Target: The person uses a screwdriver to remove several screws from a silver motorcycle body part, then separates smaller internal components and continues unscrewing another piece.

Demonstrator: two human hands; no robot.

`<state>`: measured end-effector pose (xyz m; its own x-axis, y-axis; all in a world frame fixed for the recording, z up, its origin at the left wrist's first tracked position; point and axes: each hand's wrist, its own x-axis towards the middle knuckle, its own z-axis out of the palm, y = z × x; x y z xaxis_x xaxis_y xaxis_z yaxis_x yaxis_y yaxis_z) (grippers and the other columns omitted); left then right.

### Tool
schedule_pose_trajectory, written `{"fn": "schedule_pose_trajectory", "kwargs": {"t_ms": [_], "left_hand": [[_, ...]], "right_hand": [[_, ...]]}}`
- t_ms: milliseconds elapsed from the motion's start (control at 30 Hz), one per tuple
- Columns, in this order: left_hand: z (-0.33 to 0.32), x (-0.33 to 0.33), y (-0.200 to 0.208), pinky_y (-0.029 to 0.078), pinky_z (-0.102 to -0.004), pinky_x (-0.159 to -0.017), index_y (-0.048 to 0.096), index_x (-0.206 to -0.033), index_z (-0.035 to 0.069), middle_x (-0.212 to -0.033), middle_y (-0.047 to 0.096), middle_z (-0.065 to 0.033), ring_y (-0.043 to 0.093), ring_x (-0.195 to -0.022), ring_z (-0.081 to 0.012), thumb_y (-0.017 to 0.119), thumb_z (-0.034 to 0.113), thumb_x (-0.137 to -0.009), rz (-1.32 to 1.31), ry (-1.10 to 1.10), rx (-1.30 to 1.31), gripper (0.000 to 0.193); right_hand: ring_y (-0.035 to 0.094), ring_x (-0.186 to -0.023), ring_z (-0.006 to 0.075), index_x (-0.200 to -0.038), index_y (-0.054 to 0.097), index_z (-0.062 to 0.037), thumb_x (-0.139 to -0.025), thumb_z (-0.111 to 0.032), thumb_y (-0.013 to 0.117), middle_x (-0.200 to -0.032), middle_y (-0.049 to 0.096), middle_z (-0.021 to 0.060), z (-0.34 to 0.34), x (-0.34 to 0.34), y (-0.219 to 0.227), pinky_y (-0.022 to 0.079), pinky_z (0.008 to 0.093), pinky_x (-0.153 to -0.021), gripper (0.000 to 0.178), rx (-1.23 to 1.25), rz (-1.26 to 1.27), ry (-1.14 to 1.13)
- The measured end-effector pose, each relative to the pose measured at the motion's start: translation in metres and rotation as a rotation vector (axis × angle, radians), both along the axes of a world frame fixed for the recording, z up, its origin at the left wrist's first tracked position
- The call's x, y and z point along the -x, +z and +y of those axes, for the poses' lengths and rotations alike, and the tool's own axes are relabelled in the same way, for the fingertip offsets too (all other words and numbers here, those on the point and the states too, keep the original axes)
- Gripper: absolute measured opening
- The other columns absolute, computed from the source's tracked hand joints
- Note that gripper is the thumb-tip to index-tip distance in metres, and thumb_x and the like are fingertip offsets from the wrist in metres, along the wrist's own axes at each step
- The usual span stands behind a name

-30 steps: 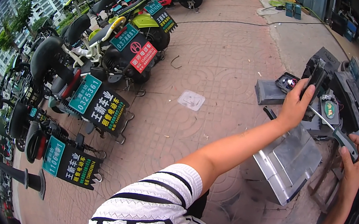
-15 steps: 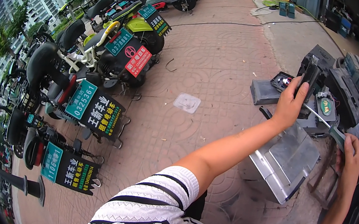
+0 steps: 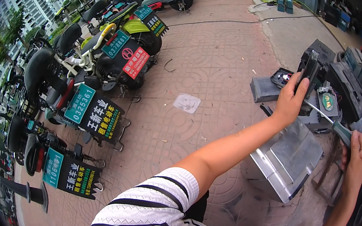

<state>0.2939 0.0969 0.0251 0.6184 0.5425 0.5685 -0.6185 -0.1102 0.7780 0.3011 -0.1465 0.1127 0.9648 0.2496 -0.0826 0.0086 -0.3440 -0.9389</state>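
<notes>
My left hand is closed round a narrow black plastic part, held upright at the right of the view. A screwdriver with a dark green handle is in my right hand. Its metal shaft points up and left to the lower end of the black part; my left hand hides whether the tip touches it. Beneath my hands lies a silver metal case with a flat lid. Just beyond the shaft sits a small grey device with a green oval label.
A grey box and a small open black case with wires lie beyond my left hand. Bulky black plastic parts are heaped at the right. Parked scooters line the left of the brick paving. A cable crosses farther off.
The view has shifted slightly. My right hand and the screwdriver handle have risen a little. My left hand keeps its hold on the black part.
</notes>
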Motion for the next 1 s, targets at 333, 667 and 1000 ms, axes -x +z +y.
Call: {"fn": "schedule_pose_trajectory", "kwargs": {"t_ms": [333,667,1000], "left_hand": [[0.003,-0.004,-0.006,0.044,-0.0320,-0.083,0.054,-0.117,-0.001,-0.096,0.060,-0.0146,0.055,-0.089,-0.0218,0.045,0.036,-0.103,0.058,0.004,0.031,0.041],[0.003,0.000,-0.003,0.044,-0.0336,-0.080,0.054,-0.112,-0.001,-0.091,0.059,-0.0150,0.054,-0.084,-0.0236,0.044,0.036,-0.103,0.048,0.036,-0.006,0.040],[0.004,-0.005,-0.006,0.044,-0.0348,-0.080,0.054,-0.112,0.000,-0.090,0.059,-0.0156,0.054,-0.084,-0.0246,0.045,0.039,-0.103,0.105,0.031,0.005,0.041]], "right_hand": [[0.035,-0.056,0.0020,-0.118,0.059,-0.0084,-0.096,-0.043,0.055,-0.064,0.041,-0.0042,0.000,-0.001,0.000,0.025,0.0183,-0.051,0.041,0.042,-0.025,0.040],[0.037,-0.058,0.0015,-0.118,0.058,-0.0079,-0.093,-0.033,0.063,-0.070,0.045,-0.0058,0.006,0.006,0.004,0.029,0.0171,-0.053,0.036,-0.026,-0.120,0.068],[0.040,-0.053,0.0030,-0.113,0.058,-0.0069,-0.094,-0.037,0.062,-0.066,0.047,-0.0048,0.013,0.004,-0.012,0.030,0.0178,-0.049,0.035,-0.033,-0.324,0.031]]}}
